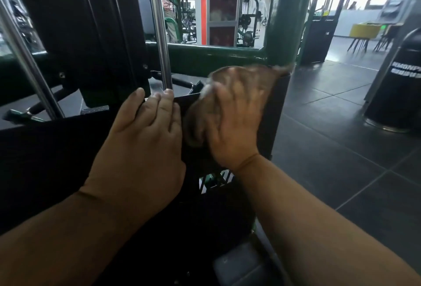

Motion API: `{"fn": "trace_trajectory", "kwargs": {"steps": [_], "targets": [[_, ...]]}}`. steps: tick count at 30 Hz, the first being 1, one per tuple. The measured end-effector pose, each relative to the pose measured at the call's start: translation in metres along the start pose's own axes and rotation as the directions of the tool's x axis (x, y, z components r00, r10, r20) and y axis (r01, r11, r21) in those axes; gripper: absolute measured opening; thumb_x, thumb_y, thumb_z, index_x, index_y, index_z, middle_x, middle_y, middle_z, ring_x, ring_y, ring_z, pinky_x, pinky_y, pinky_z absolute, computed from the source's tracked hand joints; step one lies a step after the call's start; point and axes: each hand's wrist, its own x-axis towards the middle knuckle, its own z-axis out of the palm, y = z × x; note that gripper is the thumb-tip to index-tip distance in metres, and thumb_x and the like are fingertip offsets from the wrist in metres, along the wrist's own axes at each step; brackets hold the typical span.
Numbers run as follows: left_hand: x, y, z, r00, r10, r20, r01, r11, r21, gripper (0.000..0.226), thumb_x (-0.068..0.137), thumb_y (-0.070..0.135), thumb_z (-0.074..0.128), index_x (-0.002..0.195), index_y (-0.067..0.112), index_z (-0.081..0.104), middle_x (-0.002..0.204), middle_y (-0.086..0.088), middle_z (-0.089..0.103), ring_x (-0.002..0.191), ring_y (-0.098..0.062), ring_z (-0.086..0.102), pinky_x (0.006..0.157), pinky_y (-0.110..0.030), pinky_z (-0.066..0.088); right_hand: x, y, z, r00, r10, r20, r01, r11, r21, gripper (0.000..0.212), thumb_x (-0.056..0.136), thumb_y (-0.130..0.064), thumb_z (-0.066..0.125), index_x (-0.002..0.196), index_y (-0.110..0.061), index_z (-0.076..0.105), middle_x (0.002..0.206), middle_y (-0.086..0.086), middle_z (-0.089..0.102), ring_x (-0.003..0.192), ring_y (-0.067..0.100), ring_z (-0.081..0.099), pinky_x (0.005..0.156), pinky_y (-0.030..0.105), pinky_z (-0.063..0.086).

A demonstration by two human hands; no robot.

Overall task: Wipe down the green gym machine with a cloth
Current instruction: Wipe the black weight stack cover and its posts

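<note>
Right hand (234, 121) spread flat, fingers fairly straight and blurred, pressing a brown cloth (248, 76) against the black panel (276, 112) at the foot of the green machine (284, 19); nothing curled round the cloth, only pressed beneath palm and fingers. Cloth crumpled, stretched on a slant from lower left under the palm up to the right, its far corner pointing at and touching the base of the green upright post. Left hand (145, 135) laid open on the top edge of the same dark panel, fingers straight and pointing away, fingertips (168, 94) just at the bottom of a vertical chrome rod (158, 28), holding nothing. Post standing upright, joined at its lower left to a green crossbar (205, 49) running level. Dark weight housing (75, 23) to the left behind the rod. Dark tiled floor (330, 144) to the right, black cylindrical bin (396, 85) and yellow chair (362, 31) well apart beyond.
</note>
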Motion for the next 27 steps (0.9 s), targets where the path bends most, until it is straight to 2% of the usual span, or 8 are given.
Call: {"fn": "trace_trajectory", "kwargs": {"steps": [2, 4, 7, 10, 14, 19, 23, 27], "targets": [[0.002, -0.001, 0.003, 1.0, -0.003, -0.005, 0.003, 0.999, -0.041, 0.074, 0.086, 0.037, 0.048, 0.144, -0.007, 0.056, 0.153, -0.03, 0.051, 0.141, -0.042, 0.051, 0.129, -0.052, 0.013, 0.01, -0.029, 0.001, 0.986, -0.164, 0.004, 0.164, 0.984, 0.066, 0.041, 0.1, -0.038, 0.05, 0.133, -0.018, 0.065, 0.143, 0.007, 0.059, 0.144, 0.04, 0.041, 0.125, 0.054, 0.017], [0.002, -0.002, 0.005, 1.0, -0.008, -0.005, 0.007, 0.998, -0.069, 0.073, 0.087, 0.037, 0.048, 0.144, -0.006, 0.056, 0.151, -0.028, 0.053, 0.14, -0.042, 0.052, 0.129, -0.051, 0.014, 0.024, -0.04, 0.002, 0.974, -0.224, -0.028, 0.226, 0.971, 0.074, 0.028, 0.102, -0.035, 0.053, 0.11, -0.02, 0.074, 0.112, 0.0, 0.068, 0.115, 0.031, 0.059, 0.109, 0.049, 0.037], [0.001, -0.003, 0.007, 1.0, 0.014, 0.001, -0.014, 0.999, -0.053, 0.072, 0.088, 0.034, 0.046, 0.145, -0.009, 0.054, 0.152, -0.032, 0.05, 0.14, -0.045, 0.051, 0.129, -0.053, 0.015, 0.038, -0.019, -0.007, 0.956, -0.29, -0.035, 0.29, 0.957, -0.012, 0.019, 0.092, -0.03, 0.057, 0.09, -0.016, 0.07, 0.086, 0.004, 0.064, 0.08, 0.032, 0.055, 0.075, 0.047, 0.041], [0.0, 0.001, 0.004, 1.0, -0.002, 0.008, 0.002, 1.0, -0.021, 0.078, 0.089, 0.038, 0.04, 0.149, -0.01, 0.048, 0.155, -0.035, 0.044, 0.144, -0.047, 0.047, 0.129, -0.054, 0.014, 0.044, 0.022, -0.018, 0.982, -0.185, -0.05, 0.183, 0.983, -0.031, 0.022, 0.094, -0.027, 0.052, 0.074, -0.018, 0.054, 0.071, 0.004, 0.051, 0.069, 0.03, 0.047, 0.069, 0.05, 0.04], [0.003, 0.008, -0.002, 0.999, -0.036, 0.036, 0.038, 0.997, -0.061, 0.086, 0.086, 0.044, 0.041, 0.153, -0.009, 0.042, 0.157, -0.035, 0.041, 0.147, -0.045, 0.042, 0.129, -0.053, 0.012, 0.05, 0.009, -0.014, 0.995, -0.046, -0.09, 0.044, 0.999, -0.02, 0.041, 0.104, -0.033, 0.048, 0.065, -0.02, 0.049, 0.063, -0.004, 0.044, 0.067, 0.027, 0.043, 0.073, 0.049, 0.04], [0.002, 0.009, 0.001, 0.999, -0.033, 0.028, 0.036, 0.994, -0.107, 0.084, 0.085, 0.04, 0.046, 0.148, -0.014, 0.046, 0.152, -0.037, 0.047, 0.144, -0.048, 0.047, 0.129, -0.055, 0.016, 0.041, -0.037, -0.001, 0.977, -0.195, -0.091, 0.2, 0.979, 0.046, 0.041, 0.107, -0.037, 0.046, 0.074, -0.018, 0.062, 0.071, -0.001, 0.058, 0.072, 0.027, 0.049, 0.071, 0.047, 0.039], [0.003, 0.008, 0.002, 1.0, -0.014, 0.024, 0.016, 0.995, -0.099, 0.08, 0.082, 0.033, 0.049, 0.146, -0.015, 0.048, 0.149, -0.039, 0.048, 0.139, -0.051, 0.051, 0.127, -0.056, 0.019, 0.049, 0.015, -0.017, 0.946, -0.325, 0.006, 0.325, 0.945, -0.038, 0.037, 0.104, -0.036, 0.045, 0.076, -0.018, 0.061, 0.069, 0.002, 0.054, 0.065, 0.028, 0.045, 0.067, 0.048, 0.04], [0.001, 0.006, 0.001, 0.999, -0.03, 0.043, 0.033, 0.996, -0.077, 0.081, 0.088, 0.04, 0.039, 0.152, -0.01, 0.043, 0.154, -0.035, 0.046, 0.145, -0.046, 0.045, 0.128, -0.055, 0.017, 0.066, 0.093, -0.038, 0.985, -0.172, -0.015, 0.172, 0.985, 0.007, 0.05, 0.111, -0.031, 0.044, 0.063, -0.021, 0.052, 0.06, -0.007, 0.041, 0.056, 0.025, 0.042, 0.065, 0.052, 0.043]]}}
